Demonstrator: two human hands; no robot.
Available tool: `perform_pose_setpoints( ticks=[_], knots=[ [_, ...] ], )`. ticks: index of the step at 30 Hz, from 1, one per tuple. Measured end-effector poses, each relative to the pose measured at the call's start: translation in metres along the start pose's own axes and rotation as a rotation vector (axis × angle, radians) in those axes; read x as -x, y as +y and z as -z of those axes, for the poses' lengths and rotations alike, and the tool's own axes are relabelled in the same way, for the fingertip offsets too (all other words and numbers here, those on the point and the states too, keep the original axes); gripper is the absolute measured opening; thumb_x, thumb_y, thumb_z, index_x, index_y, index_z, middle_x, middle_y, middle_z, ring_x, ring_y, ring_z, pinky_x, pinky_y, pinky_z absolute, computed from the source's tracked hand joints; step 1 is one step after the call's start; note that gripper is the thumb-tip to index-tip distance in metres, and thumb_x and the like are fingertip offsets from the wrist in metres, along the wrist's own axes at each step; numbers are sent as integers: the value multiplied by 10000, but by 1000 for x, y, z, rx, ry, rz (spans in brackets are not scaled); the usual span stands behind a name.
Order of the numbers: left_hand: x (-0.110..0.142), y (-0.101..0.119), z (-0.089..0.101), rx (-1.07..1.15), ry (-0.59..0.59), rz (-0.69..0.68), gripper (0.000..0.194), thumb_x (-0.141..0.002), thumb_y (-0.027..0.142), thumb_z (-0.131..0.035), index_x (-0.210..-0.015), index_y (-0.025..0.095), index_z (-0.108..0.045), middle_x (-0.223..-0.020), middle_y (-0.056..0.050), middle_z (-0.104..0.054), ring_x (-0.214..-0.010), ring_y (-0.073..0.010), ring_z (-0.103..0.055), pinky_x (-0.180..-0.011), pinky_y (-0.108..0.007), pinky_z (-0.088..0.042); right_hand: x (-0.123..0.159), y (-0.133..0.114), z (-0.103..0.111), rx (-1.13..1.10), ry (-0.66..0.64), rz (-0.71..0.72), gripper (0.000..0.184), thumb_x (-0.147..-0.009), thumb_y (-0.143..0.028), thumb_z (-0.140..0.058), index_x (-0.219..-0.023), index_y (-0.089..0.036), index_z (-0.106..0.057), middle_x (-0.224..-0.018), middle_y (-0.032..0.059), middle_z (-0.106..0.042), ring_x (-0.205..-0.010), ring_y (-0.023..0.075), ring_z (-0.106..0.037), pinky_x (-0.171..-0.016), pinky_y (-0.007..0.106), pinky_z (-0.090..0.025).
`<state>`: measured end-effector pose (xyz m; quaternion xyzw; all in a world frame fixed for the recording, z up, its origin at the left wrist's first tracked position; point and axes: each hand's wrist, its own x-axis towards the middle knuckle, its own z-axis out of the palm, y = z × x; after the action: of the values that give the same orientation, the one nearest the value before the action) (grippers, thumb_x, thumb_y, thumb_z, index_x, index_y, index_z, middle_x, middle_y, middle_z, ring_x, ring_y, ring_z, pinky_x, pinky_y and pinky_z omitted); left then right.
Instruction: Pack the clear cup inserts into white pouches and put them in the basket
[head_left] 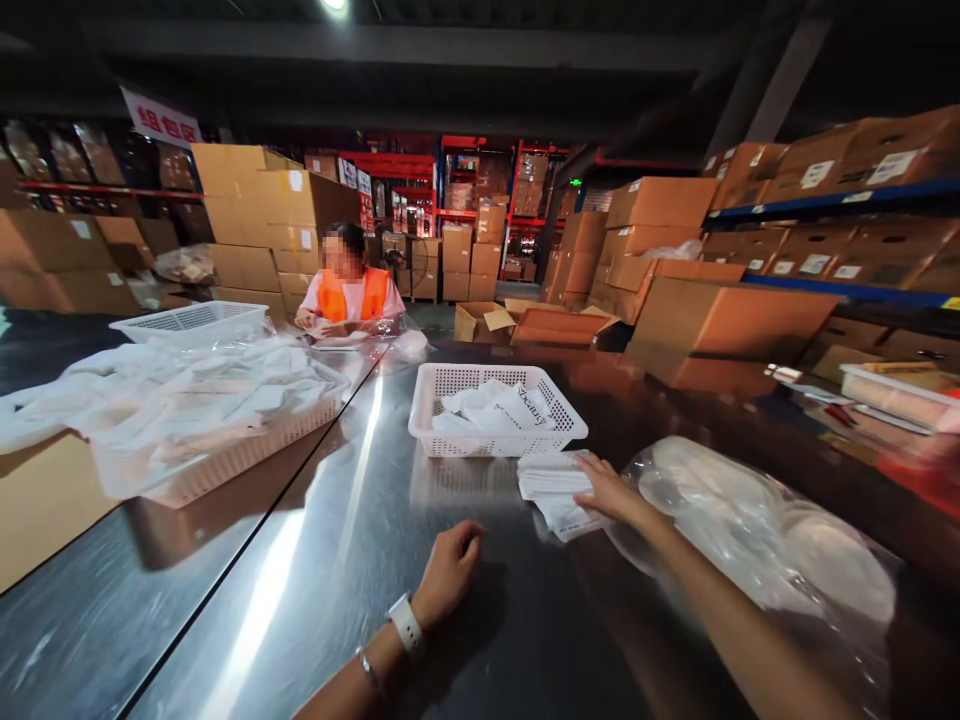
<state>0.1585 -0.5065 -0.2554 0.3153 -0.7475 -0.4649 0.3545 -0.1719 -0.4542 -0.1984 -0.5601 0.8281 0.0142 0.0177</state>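
Observation:
My left hand (448, 572) rests on the shiny metal table (315, 600), fingers curled into a loose fist with nothing visible in it; a white watch and a bracelet are on that wrist. My right hand (609, 488) lies flat with fingers stretched out on a small stack of white packets (553, 482). Just behind the stack stands a white perforated basket (450, 445) holding more white packets (499, 405). To the right of my right forearm lies a clear plastic bag of white round items (765, 530).
A larger white basket (225, 462) heaped with bagged white goods sits at the left. A person in an orange vest (346, 290) works at the table's far end beside another basket (191, 320). Cardboard boxes (720, 315) and shelving (840, 200) surround the table.

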Motion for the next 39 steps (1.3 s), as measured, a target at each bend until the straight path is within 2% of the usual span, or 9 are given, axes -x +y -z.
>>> perform_pose_setpoints(
  ticks=[7,10,14,19,24,28,33,36,39],
  knots=[
    [10,-5,-6,-232,-68,-96,289,-823,161,-481,-1042,206,-665,-874,-56,-686,-837,-212,-636,-802,-343,-489,75,47,-47,270,372,-243,565,-812,-1,-331,-1312,-98,-576,-1380,253,-514,-1312,427,-446,-1019,722,-321],
    [-1,-1,-19,-338,-122,-204,376,-833,119,-500,-1178,209,-620,-1158,-106,-653,-1075,-240,-602,-954,-374,-473,75,36,-52,188,480,-78,599,-795,17,-333,-1334,-121,-556,-1449,213,-457,-1384,385,-361,-1106,688,-244],
    [-51,23,-45,-560,-264,-358,397,-858,81,-475,-1229,167,-585,-1304,-131,-585,-1212,-231,-527,-1080,-375,-392,63,-16,-52,84,355,321,702,-740,87,-326,-1342,-198,-548,-1440,117,-501,-1355,272,-435,-1100,502,-391],
    [-123,50,-79,-670,-382,-392,324,-841,124,-572,-1163,146,-602,-1362,-143,-548,-1299,-238,-470,-1104,-357,-365,61,-53,-48,22,352,306,359,-874,-25,-390,-1025,-165,-684,-1103,124,-676,-1092,267,-614,-965,408,-493],
    [-148,55,-106,-827,-491,-364,557,-677,305,-809,-1149,94,-604,-1155,-180,-637,-1090,-324,-599,-969,-451,-459,55,-38,-57,-43,364,294,447,-819,28,-378,-1090,-173,-672,-1091,93,-690,-1089,240,-619,-982,358,-484],
    [-149,55,-115,-917,-475,-297,403,-779,214,-704,-1151,102,-596,-1106,-128,-646,-1027,-278,-618,-900,-436,-487,45,-2,-68,-70,398,122,606,-750,62,-328,-1240,-143,-620,-1271,153,-623,-1224,288,-552,-1054,465,-442],
    [-162,56,-109,-953,-423,-207,183,-916,242,-572,-1024,119,-652,-984,-73,-675,-965,-218,-635,-893,-416,-497,48,42,-67,-73,426,-75,558,-795,24,-273,-1179,-104,-656,-1197,219,-644,-1172,344,-584,-1006,532,-461],
    [-175,57,-102,-954,-414,-174,193,-930,283,-570,-996,124,-659,-960,-67,-682,-926,-194,-640,-884,-410,-502,54,38,-61,-68,433,-34,556,-802,17,-295,-1194,-147,-654,-1308,181,-598,-1281,344,-501,-1081,589,-369],
    [-185,58,-97,-947,-404,-169,200,-933,306,-561,-971,135,-659,-942,-52,-686,-899,-182,-641,-880,-399,-499,59,14,-54,-70,367,139,578,-759,26,-361,-1234,-160,-634,-1309,141,-610,-1287,287,-505,-1156,546,-290]
  ],
)
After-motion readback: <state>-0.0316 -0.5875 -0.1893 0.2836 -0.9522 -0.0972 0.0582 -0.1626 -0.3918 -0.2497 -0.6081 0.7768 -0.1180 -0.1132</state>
